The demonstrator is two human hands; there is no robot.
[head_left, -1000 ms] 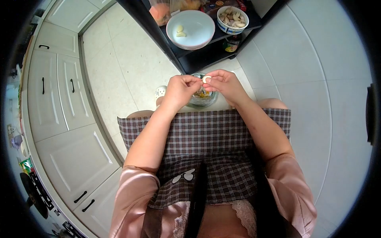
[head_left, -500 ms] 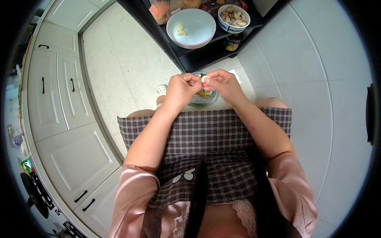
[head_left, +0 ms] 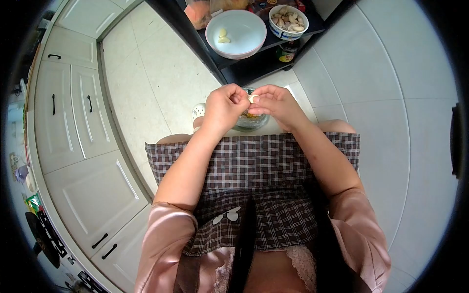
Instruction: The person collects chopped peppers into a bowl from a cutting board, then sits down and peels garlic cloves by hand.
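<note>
Between my two hands is a pale garlic clove (head_left: pixel 252 98), pinched by the thumb and fingertips of my right hand (head_left: pixel 280 105). My left hand (head_left: pixel 223 108) is closed in a pinch right against the clove's left side; whether its fingertips grip the clove or a bit of skin is hidden. Beneath both hands stands a clear bin (head_left: pixel 254 125) with scraps inside, partly covered by them. A large white bowl (head_left: pixel 251 46) on the shelf in front holds a few peeled cloves (head_left: pixel 223 36). To its right, a smaller patterned bowl (head_left: pixel 288 35) is filled with unpeeled garlic cloves (head_left: pixel 291 20).
The black shelf unit (head_left: pixel 254 72) also carries bagged goods and, lower down, a jar (head_left: pixel 287 52). Cream cabinets (head_left: pixel 90 195) line the left side, and a pale tiled wall (head_left: pixel 366 93) rises on the right. A checked apron (head_left: pixel 254 163) covers my lap.
Both hands stay over the bin with the garlic clove between them. My left fingers have shifted slightly, and the right hand's fingers have curled a little differently around the clove.
</note>
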